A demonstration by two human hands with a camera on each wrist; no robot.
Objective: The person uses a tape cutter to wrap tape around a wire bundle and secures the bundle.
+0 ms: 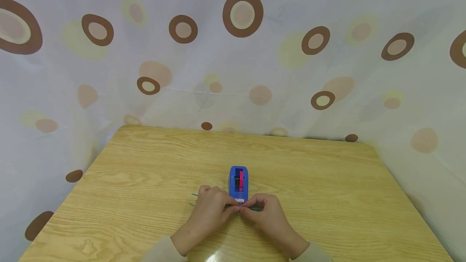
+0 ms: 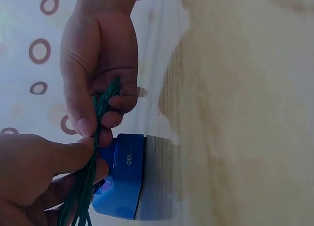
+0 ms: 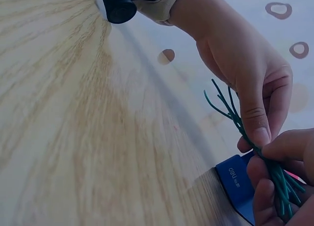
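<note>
Both sleeves [image 1: 162,250] are cream, one with a black device [image 3: 121,9].

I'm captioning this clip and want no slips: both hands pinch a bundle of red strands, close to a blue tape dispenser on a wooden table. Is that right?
Not quite: the strands are green, as the left wrist view shows. The left hand and right hand do pinch them, close to the blue tape dispenser on the wooden table.

- An indoor tabletop spot is showing, home or office being unclear.
- Patterned cloth [image 1: 218,60] is surrounding a wooden table [image 1: 327,173] on three sides.
- A tape dispenser [image 2: 120,179] is standing there, office-style.
</note>
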